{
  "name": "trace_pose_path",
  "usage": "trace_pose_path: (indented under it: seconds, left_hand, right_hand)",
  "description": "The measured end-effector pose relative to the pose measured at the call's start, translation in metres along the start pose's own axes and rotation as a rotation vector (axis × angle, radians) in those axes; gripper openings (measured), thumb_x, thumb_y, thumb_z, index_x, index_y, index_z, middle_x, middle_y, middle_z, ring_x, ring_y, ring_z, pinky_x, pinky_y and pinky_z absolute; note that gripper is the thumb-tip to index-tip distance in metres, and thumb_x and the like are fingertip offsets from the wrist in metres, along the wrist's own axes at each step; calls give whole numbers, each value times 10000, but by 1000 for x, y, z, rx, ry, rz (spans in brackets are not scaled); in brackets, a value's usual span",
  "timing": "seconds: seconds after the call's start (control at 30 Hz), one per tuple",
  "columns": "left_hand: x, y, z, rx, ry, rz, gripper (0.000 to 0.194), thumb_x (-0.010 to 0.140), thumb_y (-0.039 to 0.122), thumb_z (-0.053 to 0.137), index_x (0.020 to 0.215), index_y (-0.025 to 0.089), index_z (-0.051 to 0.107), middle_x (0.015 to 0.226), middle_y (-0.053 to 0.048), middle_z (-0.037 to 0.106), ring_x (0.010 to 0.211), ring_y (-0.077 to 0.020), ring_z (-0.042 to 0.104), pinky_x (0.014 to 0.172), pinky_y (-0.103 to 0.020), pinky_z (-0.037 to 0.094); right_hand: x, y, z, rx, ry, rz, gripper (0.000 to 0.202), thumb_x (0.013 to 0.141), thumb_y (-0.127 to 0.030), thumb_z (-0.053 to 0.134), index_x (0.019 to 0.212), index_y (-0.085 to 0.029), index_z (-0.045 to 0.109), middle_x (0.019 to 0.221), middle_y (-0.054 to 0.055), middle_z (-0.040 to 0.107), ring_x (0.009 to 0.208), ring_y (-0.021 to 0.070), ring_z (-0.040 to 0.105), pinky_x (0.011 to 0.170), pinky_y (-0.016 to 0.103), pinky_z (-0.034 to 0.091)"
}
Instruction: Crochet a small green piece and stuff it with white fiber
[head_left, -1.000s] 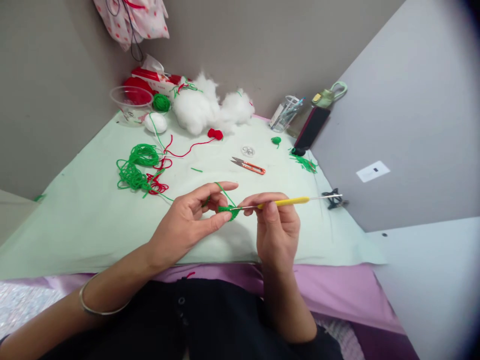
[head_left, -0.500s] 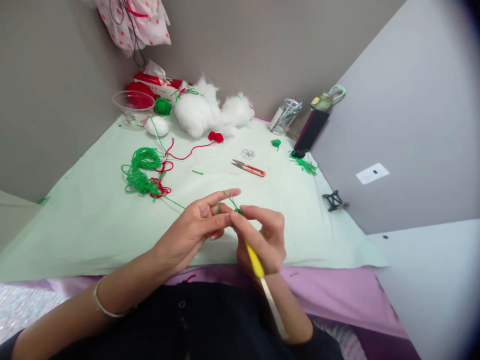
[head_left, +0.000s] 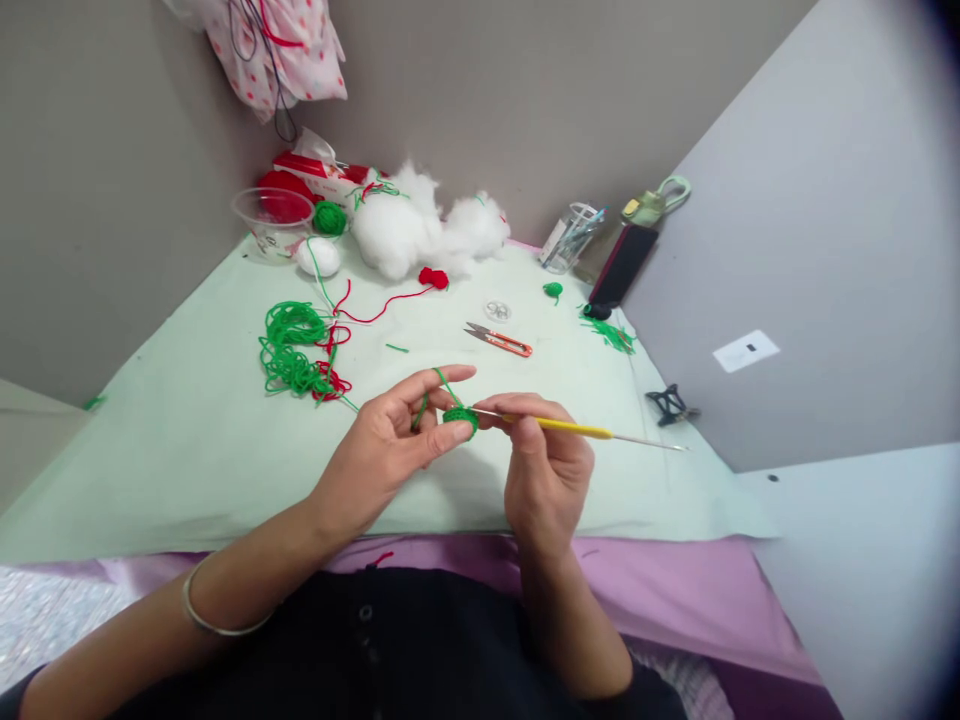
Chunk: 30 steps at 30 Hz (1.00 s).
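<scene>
- Left hand (head_left: pixel 382 430) pinches the green crocheted piece (head_left: pixel 460 420), thumb in front, above the table (head_left: pixel 202 450)!
- Right hand (head_left: pixel 551 465) is clamped on the yellow-handled hook (head_left: pixel 570 428), its long axis nearly sideways, tip end at the piece's upper right edge.
- Green yarn (head_left: pixel 448 384) slants up from there to the left forefinger.

Part of the green crochet piece (head_left: pixel 456 414) is covered by the thumb of the left hand (head_left: pixel 390 425), and the inner tip of the yellow hook (head_left: pixel 562 426) can't really be made out. The spotted cloth (head_left: pixel 304 65) is cut off up top. Whatever's in the little clear dish (head_left: pixel 497 312) can't be identified, too tiny. The bottle (head_left: pixel 642 209) is partly blocked by the phone (head_left: pixel 628 262).
</scene>
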<state>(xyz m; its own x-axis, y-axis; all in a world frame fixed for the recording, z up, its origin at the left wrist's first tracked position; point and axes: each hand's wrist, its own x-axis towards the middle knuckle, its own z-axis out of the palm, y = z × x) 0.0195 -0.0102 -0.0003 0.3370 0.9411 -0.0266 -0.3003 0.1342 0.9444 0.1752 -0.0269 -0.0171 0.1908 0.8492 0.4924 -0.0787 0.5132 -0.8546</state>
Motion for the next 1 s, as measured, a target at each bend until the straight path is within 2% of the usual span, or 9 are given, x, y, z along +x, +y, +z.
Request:
trace_pose_path:
  seconds: [0.23, 0.4, 0.6, 0.7, 0.8, 0.87, 0.93, 1.0]
  left_hand:
    - [0, 2, 0, 13, -41, -15, 485, 878, 248, 758, 1346, 297, 644, 959, 31, 577, 686, -50, 444, 626, -187, 390]
    - [-1, 5, 2, -124, -97, -95, 571, 828, 178, 720, 1387, 230, 619, 903, 9, 562, 659, -69, 440, 541, -187, 377]
    - [3, 5, 4, -334, -236, -173, 458, 759, 173, 656, 1209, 146, 734, 784, 1, 505, 638, -86, 389, 510, -186, 369]
    - [2, 3, 4, -279, -187, -145, 469, 790, 188, 691, 1258, 185, 716, 824, 0, 543, 694, -96, 454, 604, -200, 440]
    - [-1, 1, 4, -90, -100, -78, 552, 824, 212, 767, 1363, 255, 655, 907, 6, 607, 810, -111, 534, 758, -221, 476]
    - [-3, 1, 5, 3, -86, -52, 551, 839, 244, 788, 1372, 258, 651, 923, 7, 641, 851, -117, 564, 843, -237, 478]
    - [-4, 1, 4, 32, -91, -40, 508, 858, 281, 782, 1352, 245, 666, 961, -4, 674, 931, -134, 600, 929, -258, 475]
    - [-4, 2, 4, 24, -85, -40, 477, 868, 292, 776, 1332, 246, 677, 983, -6, 681, 994, -148, 621, 976, -273, 473]
  right_hand:
    - [2, 0, -8, 84, -8, 117, 152, 993, -297, 619, 986, -267, 768, 909, 13, 746, 812, 146, 713, 761, 302, 581]
    - [5, 0, -6, 167, 28, 187, 157, 966, -327, 655, 912, -237, 772, 828, 7, 712, 731, 119, 673, 697, 258, 569]
    - [11, -2, -7, 329, 37, 325, 174, 944, -315, 668, 829, -213, 749, 730, -8, 658, 604, 94, 573, 604, 238, 517]
    - [8, -1, -7, 323, -4, 311, 178, 965, -332, 647, 860, -236, 754, 752, -10, 673, 633, 100, 586, 629, 245, 513]
    - [2, 0, -4, 138, -27, 136, 142, 969, -308, 649, 939, -268, 782, 879, 13, 735, 827, 147, 670, 762, 295, 540]
    - [-2, 1, -3, 1, -7, 23, 146, 971, -270, 647, 976, -280, 792, 934, 23, 755, 926, 171, 684, 823, 320, 536]
    - [-3, 2, -3, -41, 25, -4, 156, 977, -261, 638, 985, -290, 791, 916, 17, 755, 903, 168, 683, 801, 318, 529]
    - [-3, 2, -5, -1, 38, 54, 153, 983, -279, 633, 984, -291, 786, 890, 8, 747, 829, 151, 676, 753, 302, 520]
